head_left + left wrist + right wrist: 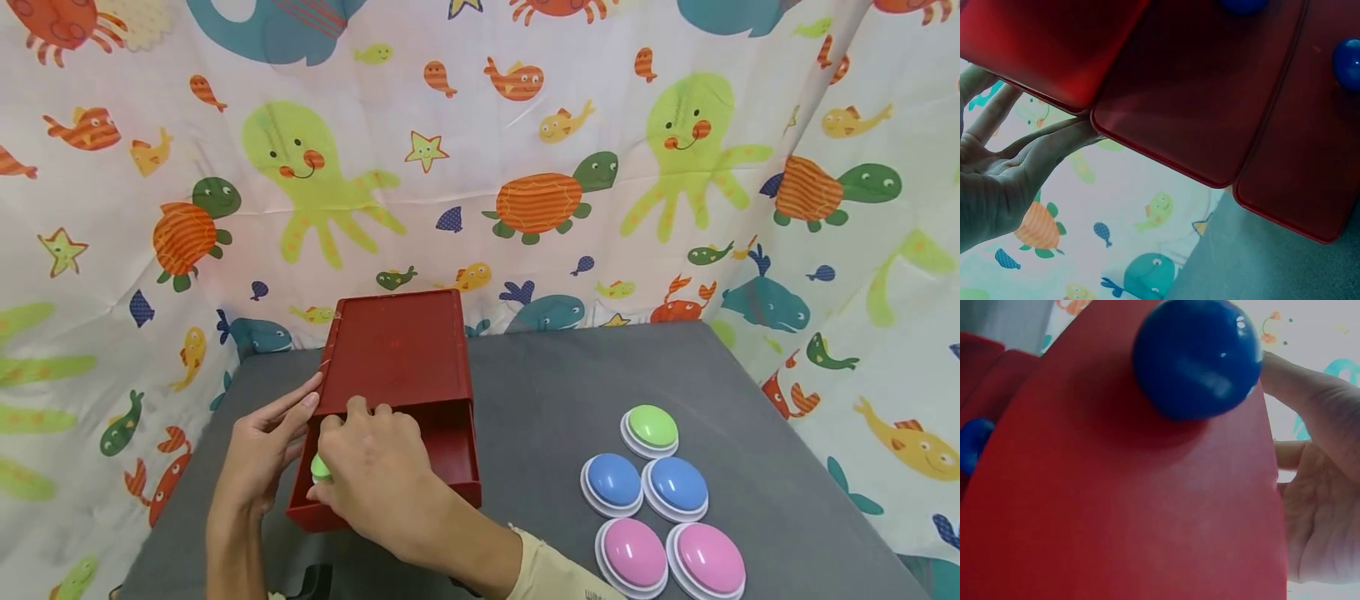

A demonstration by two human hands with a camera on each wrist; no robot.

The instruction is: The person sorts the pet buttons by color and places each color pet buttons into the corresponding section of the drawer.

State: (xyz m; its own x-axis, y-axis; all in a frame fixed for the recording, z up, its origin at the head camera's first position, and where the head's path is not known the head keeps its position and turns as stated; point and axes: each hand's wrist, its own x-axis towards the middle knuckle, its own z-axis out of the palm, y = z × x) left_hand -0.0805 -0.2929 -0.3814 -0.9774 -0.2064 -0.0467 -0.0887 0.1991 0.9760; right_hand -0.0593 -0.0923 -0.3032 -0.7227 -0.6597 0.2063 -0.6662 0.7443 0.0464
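Note:
A red chest of drawers (397, 354) has its top drawer (453, 454) pulled out. At the left side of the chest, my left hand (262, 446) rests extended fingers against it. In the left wrist view, these fingers (1069, 134) meet the edge by the drawer fronts. My right hand (382, 475) reaches over the drawer with bent fingers. It grips a green button (320, 468) with a white base, mostly hidden behind the hand, at the drawer's left side. A round blue knob (1197, 359) sticks out from the drawer front in the right wrist view.
To the right on the grey table (532, 400) lie another green button (652, 427), two blue buttons (613, 481) and two pink buttons (636, 553), all with white bases. A cloth printed with sea animals (450, 192) hangs behind the chest and on both sides.

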